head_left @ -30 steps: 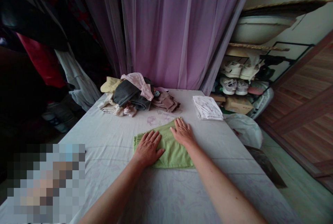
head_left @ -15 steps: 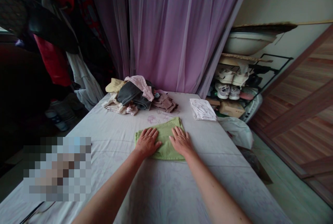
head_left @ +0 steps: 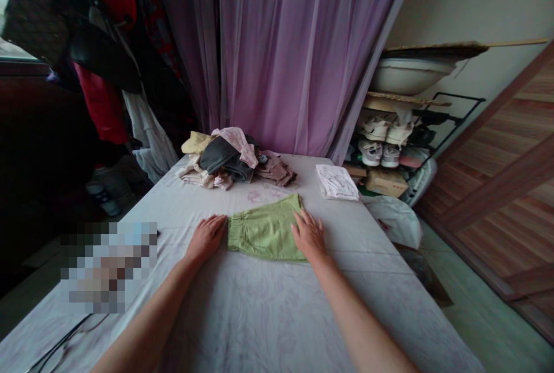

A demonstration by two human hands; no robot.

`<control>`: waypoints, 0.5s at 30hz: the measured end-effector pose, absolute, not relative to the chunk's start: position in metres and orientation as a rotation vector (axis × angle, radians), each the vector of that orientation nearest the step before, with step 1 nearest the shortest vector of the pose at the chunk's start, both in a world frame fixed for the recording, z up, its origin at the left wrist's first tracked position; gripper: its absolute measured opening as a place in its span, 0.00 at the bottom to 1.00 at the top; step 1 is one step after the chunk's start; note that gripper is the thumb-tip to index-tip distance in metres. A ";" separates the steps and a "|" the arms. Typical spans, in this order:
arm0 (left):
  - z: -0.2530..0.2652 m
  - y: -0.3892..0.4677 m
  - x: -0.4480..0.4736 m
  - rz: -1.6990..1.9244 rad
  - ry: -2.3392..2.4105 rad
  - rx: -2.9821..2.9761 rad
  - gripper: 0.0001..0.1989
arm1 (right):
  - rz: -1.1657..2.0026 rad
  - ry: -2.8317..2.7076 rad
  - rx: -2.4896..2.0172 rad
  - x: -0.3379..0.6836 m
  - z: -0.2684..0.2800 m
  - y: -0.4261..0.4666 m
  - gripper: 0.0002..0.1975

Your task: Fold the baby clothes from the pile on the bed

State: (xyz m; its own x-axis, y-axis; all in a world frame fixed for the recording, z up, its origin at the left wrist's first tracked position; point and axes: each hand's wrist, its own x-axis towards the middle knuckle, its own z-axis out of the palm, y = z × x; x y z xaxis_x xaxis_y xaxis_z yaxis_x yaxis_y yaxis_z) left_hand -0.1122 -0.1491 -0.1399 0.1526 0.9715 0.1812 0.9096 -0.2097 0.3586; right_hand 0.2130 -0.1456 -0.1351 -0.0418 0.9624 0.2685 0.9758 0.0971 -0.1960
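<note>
Green shorts (head_left: 266, 231) lie folded lengthwise on the sheeted bed (head_left: 259, 315), their gathered waistband toward the left and the leg ends toward the right. Beside the waistband, my left hand (head_left: 208, 238) rests on the sheet, fingers stretched, fingertips at the waistband's edge; whether they touch it I cannot tell. My right hand (head_left: 309, 237) lies flat across the leg ends with its fingers spread. Neither hand grips anything.
A heap of clothes (head_left: 229, 156) sits at the bed's far edge. A folded white printed cloth (head_left: 337, 181) lies at the far right. Cables (head_left: 64, 338) run along the near left, by a blurred patch. Shoes (head_left: 381, 152) stand on a rack beyond the right edge.
My left hand has slid left off the shorts to beside the waistband, which now shows. My right hand has shifted slightly right, toward the leg ends. The view has turned a little.
</note>
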 end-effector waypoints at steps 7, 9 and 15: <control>-0.139 -0.145 -0.106 0.695 1.864 2.248 0.21 | 0.092 -2.124 -1.236 0.150 -0.137 -0.193 0.13; -0.139 -0.144 -0.105 0.732 1.867 2.219 0.21 | 0.167 -2.163 -1.198 0.127 -0.134 -0.201 0.15; -0.138 -0.147 -0.105 0.805 1.796 2.135 0.17 | 0.286 -2.119 -1.321 0.095 -0.131 -0.193 0.13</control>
State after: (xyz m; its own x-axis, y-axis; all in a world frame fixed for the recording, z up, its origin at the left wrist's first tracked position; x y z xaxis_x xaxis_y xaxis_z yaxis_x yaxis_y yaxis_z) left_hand -0.1054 -0.1466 -0.1379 0.0938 0.9621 0.2560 0.8315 -0.2171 0.5113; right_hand 0.0953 -0.1927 -0.1314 -0.3095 0.8686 0.3870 0.7352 0.4767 -0.4820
